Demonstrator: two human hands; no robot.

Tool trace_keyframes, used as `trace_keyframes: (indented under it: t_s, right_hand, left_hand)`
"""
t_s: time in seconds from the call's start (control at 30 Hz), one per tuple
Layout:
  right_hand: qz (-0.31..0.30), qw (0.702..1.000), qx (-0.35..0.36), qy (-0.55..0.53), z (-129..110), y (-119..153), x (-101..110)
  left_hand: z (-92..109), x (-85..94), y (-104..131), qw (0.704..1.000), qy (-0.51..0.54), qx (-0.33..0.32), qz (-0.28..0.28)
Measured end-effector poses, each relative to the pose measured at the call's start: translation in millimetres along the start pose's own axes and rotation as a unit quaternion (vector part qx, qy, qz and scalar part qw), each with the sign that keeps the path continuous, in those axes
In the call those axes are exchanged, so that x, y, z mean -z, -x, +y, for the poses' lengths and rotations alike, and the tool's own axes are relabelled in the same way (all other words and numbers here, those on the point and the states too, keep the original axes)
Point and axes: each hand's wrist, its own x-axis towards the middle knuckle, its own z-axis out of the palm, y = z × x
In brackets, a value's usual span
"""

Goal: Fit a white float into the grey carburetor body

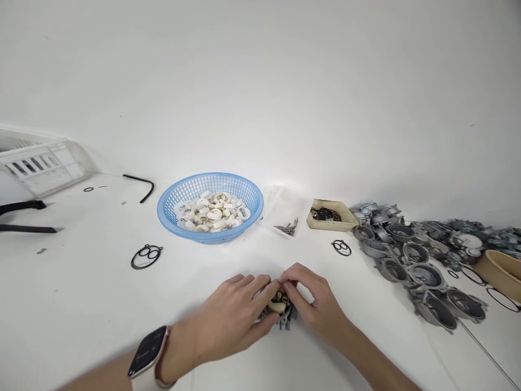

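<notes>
In front of me a small grey cast-metal carburetor body [282,316] rests on the white table. A cream-coloured float [277,307] and small brass parts show in its upturned open side. My left hand [240,309] is wrapped round the body's left side, fingers over its far edge and thumb along the near edge. My right hand [315,301] pinches thumb and forefinger together at the far right of the body. What those fingertips hold, if anything, is hidden.
A blue basket [163,221] holds white floats. A bag with metal pins [288,228] and a tray [350,218] of black gaskets stand beside it. Loose gaskets [341,247] lie about. Grey castings [425,276] are heaped right, near a tan container [494,266]; a white bin [61,179] stands left.
</notes>
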Motion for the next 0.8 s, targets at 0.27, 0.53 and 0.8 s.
trace_keyframes:
  t_s: [0.27,0.53,0.8]
  right_hand:
    - [-0.004,1.0,0.006,0.013,0.2,0.4,0.7]
    - [-0.002,0.999,0.031,0.011,3.0,1.6,0.3]
    - [-0.004,1.0,0.03,0.01,3.6,1.4,0.6]
  left_hand:
    - [-0.7,-0.2,0.6,1.0,0.003,-0.003,0.014]
    - [-0.2,1.8,-1.1,1.0,0.006,0.011,-0.021]
    - [0.4,2.7,0.2,1.0,0.005,0.01,-0.022]
